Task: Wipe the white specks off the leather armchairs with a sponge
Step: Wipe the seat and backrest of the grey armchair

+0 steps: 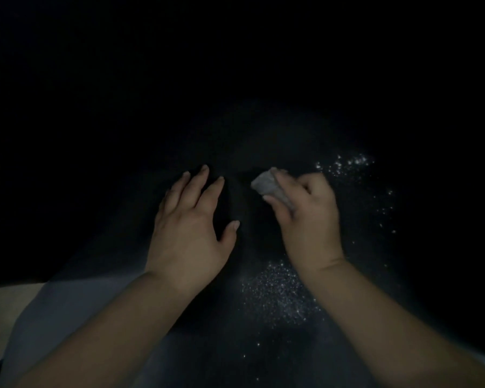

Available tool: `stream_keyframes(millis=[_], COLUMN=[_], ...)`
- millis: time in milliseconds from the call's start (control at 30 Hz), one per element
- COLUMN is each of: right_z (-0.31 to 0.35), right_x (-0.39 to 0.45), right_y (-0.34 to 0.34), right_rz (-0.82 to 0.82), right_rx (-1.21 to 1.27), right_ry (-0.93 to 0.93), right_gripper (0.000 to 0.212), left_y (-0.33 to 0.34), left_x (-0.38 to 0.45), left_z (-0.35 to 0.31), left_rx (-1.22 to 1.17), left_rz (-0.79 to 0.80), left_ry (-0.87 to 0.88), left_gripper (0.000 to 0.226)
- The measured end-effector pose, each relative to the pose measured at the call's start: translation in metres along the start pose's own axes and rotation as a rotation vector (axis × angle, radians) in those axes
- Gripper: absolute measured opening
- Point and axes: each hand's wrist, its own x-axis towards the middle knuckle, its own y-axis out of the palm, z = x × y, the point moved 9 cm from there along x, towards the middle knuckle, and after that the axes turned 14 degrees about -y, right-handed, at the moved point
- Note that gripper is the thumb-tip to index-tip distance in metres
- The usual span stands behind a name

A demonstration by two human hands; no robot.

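Pale grey and soft-edged, a small blocky sponge [269,187] sits clamped in the right hand [310,217], whose fingers and thumb curl round it so that only its left end shows past the knuckles. The sponge is down against a dark, nearly black leather seat surface [263,135], close to the middle of the view. White specks [280,292] lie on that leather in a dense patch just nearer the camera than the right wrist, between the two forearms, and a thinner scatter of them arcs off to the right of the hand, from a bright cluster beside the knuckles down past the wrist. A few lone specks dot the leather lower still. The left hand [191,225] rests flat on the leather just beside the sponge, apart from it, its fingers straight and slightly spread and its thumb out to the side, holding nothing. Both bare forearms come in from the bottom edge. At the lower left corner a pale beige floor strip [3,312] shows beyond the chair's edge. The rest of the scene is too dark to make out.
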Motion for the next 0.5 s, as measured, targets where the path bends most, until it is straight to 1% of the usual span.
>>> stream_keyframes(millis=[33, 67, 100, 133, 200, 233, 267, 300, 333, 367, 400, 433, 467, 500], right_z=[-0.006, -0.017, -0.034, -0.050, -0.081, -0.084, -0.083, -0.076, -0.070, -0.060, -0.044, -0.029, -0.035, -0.047], right_x=[0.010, 0.020, 0.028, 0.035, 0.026, 0.016, 0.001, -0.011, -0.024, -0.028, -0.020, -0.011, -0.001, 0.008], right_y=[0.003, 0.004, 0.001, -0.009, -0.022, -0.027, -0.031, -0.034, -0.032, -0.026, -0.021, -0.013, -0.006, -0.010], right_rz=[0.020, 0.047, 0.040, -0.015, -0.077, -0.090, -0.111, -0.136, -0.181, -0.151, -0.118, -0.083, -0.057, -0.116], right_rx=[0.005, 0.000, -0.014, 0.015, -0.054, -0.090, -0.085, -0.083, -0.021, -0.014, 0.013, 0.043, 0.163, 0.174], right_ry=[-0.010, 0.024, 0.064, 0.135, 0.251, 0.267, 0.345, 0.355, 0.432, 0.411, 0.300, 0.167, 0.243, 0.243], right_gripper=[0.037, 0.038, 0.038, 0.038, 0.036, 0.032, 0.024, 0.011, 0.004, 0.008, 0.003, 0.009, 0.012, 0.007], left_y=[0.002, 0.003, 0.005, 0.006, 0.007, 0.008, 0.009, 0.010, 0.011, 0.013, 0.014, 0.016, 0.017, 0.018], left_x=[0.001, 0.001, 0.001, 0.002, 0.004, 0.005, 0.006, 0.007, 0.007, 0.007, 0.007, 0.006, 0.006, 0.007], left_z=[-0.004, -0.007, -0.011, -0.014, -0.018, -0.021, -0.024, -0.028, -0.031, -0.034, -0.038, -0.040, -0.042, -0.043], left_rx=[0.000, 0.003, 0.008, 0.015, 0.022, 0.022, 0.020, 0.019, 0.022, 0.028, 0.035, 0.041, 0.043, 0.045], left_rz=[0.005, 0.009, 0.012, 0.014, 0.014, 0.016, 0.018, 0.020, 0.024, 0.028, 0.032, 0.033, 0.031, 0.026], left_ry=[0.007, 0.018, 0.032, 0.045, 0.061, 0.068, 0.074, 0.079, 0.086, 0.095, 0.107, 0.116, 0.121, 0.122], left_gripper=[0.070, 0.070, 0.070, 0.070, 0.069, 0.069, 0.069, 0.069, 0.069, 0.069, 0.069, 0.069, 0.069, 0.069])
